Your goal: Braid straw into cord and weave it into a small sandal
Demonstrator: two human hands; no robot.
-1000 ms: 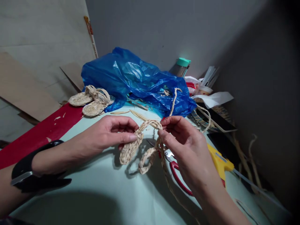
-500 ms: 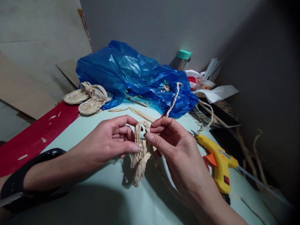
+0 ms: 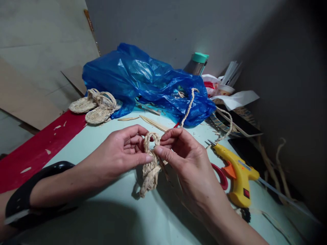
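- Clock directions are taken from the braided straw piece (image 3: 150, 177), which sits just below mid-view over the pale green tabletop (image 3: 107, 217), between both hands.
- Its long axis runs steeply, leaning a little: the rounded loop at the top points to about twelve o'clock, the thicker lower end to between six and seven.
- The left hand (image 3: 116, 149), at nine o'clock, has its thumb and fingers clamped on the piece's near side; some fingertips are hidden behind the braid.
- The right hand (image 3: 192, 166), at three o'clock, pinches the loop's side between thumb and forefinger; its other fingers curl together.
- Where the strands cross beneath the right thumb is hard to make out.
- A red handle (image 3: 223, 180) shows between the right hand and the glue gun; the hand hides what it belongs to.
- The dark wristband (image 3: 19, 192) lies in shadow.
- Counted: one yellow glue gun (image 3: 241, 175) at three; two woven slippers (image 3: 98, 115) between ten and eleven, touching; one blue plastic bag (image 3: 143, 78) at twelve; one green-lidded bottle (image 3: 200, 58) at one; one red sheet (image 3: 38, 160) at nine, cut off by the frame edge.
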